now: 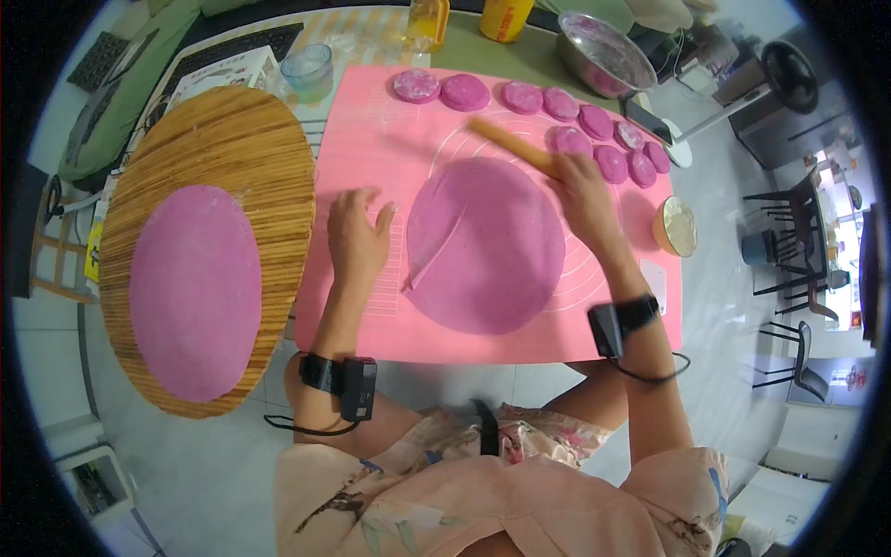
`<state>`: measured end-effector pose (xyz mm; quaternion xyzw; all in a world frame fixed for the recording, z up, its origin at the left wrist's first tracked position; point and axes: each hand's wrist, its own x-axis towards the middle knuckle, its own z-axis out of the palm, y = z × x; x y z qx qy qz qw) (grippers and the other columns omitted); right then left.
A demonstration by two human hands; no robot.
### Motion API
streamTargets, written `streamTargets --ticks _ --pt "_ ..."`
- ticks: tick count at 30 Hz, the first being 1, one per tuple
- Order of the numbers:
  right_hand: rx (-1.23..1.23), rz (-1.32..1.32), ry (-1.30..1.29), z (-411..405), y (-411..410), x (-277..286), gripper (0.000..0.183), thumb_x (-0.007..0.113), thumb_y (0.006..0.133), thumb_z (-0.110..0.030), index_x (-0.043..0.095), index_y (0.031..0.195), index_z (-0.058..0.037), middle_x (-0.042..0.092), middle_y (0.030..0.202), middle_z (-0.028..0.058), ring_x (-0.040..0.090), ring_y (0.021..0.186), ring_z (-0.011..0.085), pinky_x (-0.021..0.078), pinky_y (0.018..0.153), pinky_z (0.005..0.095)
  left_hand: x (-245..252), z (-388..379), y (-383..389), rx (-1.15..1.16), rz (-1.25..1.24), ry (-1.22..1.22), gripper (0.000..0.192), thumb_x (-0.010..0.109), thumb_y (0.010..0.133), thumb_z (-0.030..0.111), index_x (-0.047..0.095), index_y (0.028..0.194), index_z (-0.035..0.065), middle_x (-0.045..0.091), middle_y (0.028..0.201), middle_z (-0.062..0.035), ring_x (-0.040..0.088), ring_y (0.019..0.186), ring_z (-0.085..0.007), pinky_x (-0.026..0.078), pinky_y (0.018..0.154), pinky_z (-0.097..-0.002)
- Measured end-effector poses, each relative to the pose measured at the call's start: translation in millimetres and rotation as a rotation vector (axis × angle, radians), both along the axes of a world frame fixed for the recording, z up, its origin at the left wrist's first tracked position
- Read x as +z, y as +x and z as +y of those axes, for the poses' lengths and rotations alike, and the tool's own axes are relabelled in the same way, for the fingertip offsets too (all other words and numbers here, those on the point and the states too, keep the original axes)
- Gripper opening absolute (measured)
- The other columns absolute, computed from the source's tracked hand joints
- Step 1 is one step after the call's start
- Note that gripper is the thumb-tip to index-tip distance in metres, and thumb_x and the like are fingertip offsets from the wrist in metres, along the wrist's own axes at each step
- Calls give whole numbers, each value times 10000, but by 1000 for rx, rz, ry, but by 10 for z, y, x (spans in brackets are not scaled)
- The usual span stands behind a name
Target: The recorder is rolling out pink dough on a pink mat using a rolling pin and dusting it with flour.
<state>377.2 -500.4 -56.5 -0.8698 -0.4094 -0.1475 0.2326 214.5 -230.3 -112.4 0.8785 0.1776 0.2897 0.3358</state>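
Note:
A large round sheet of purple dough lies on the pink pastry mat, with a narrow fold on its left part. My right hand grips one end of a wooden rolling pin, which slants up to the left across the sheet's upper edge. To the left of the sheet, my left hand is over the mat with its fingers apart, holding nothing. Several small purple dough discs sit along the mat's top and upper right, some dusted with flour.
At the left, a round woven tray carries another purple sheet. A steel bowl, a phone, a glass cup and a yellow container stand beyond the mat. A small bowl of pale powder is at right.

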Motion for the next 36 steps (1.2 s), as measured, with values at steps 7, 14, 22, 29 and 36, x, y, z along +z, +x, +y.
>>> streamTargets --ticks 7,14,22,29,36 --pt "-441 59 -67 -1353 -265 -550 297 625 818 -84 567 1101 -10 547 1007 178 527 958 380 443 798 457 16 -364 282 68 503 136 250 707 811 310 639 916 95 605 988 -102 559 1007 -310 447 847 -432" --pt "-146 87 209 -361 -266 -314 342 666 763 -67 591 1096 -49 568 1085 183 520 1029 393 422 909 459 14 -418 366 124 477 -65 259 672 841 248 566 1023 96 649 907 -138 626 910 -337 488 773 -448" --pt "-294 315 -39 714 381 -534 286 648 792 -229 619 1003 -38 605 1051 197 580 1003 353 485 854 451 58 -522 418 31 398 -141 295 596 890 166 467 1143 87 672 956 -144 641 906 -347 488 747 -466" --pt "-135 469 -218 582 613 -499 349 702 720 -300 642 963 -58 642 903 173 623 884 345 503 790 438 0 -301 548 -98 159 118 234 520 925 122 492 1156 96 612 1126 -158 635 875 -367 490 717 -474" --pt "99 16 -17 436 63 -696 401 583 861 -208 534 1203 -4 521 1271 193 466 1204 366 373 1022 458 -31 -453 514 17 600 437 298 486 935 164 500 1212 54 470 1366 -130 507 1205 -314 433 926 -476"
